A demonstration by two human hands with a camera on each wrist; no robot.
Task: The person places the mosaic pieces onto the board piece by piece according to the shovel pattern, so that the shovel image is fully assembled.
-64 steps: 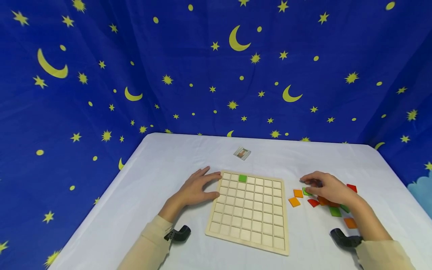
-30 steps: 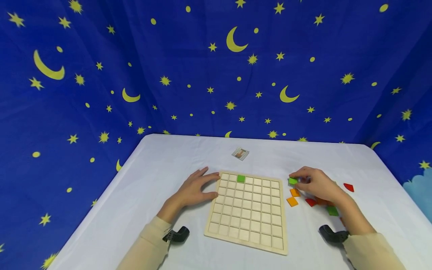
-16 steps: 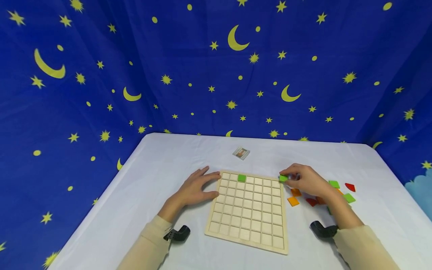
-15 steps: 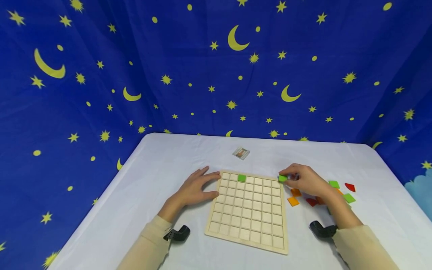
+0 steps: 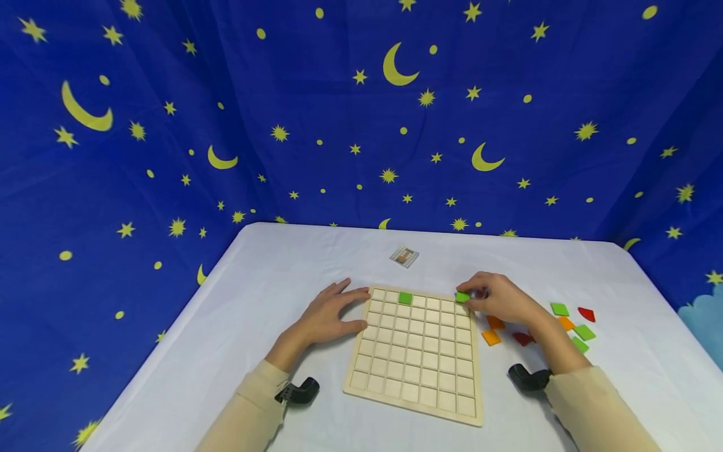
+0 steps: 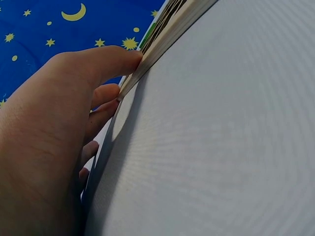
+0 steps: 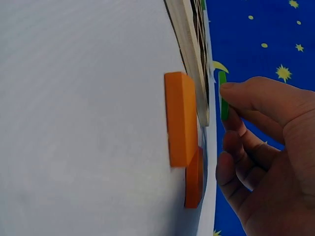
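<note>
Starry blue cloth [image 5: 316, 81] hangs behind our white bench [image 5: 305, 251], and we've got our left hand [image 5: 329, 317] resting loosely spread against the wooden grid board [image 5: 415, 358], probably to stop it sliding. Our right hand [image 5: 497, 298] has its fingers pinching a green tile [image 5: 462, 297] near the board's far right corner, gripping opposite edges, likely so its flat faces stay clear.

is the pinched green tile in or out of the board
Out: the right hand pinches the tile clear of the board in its wrist view.
</note>
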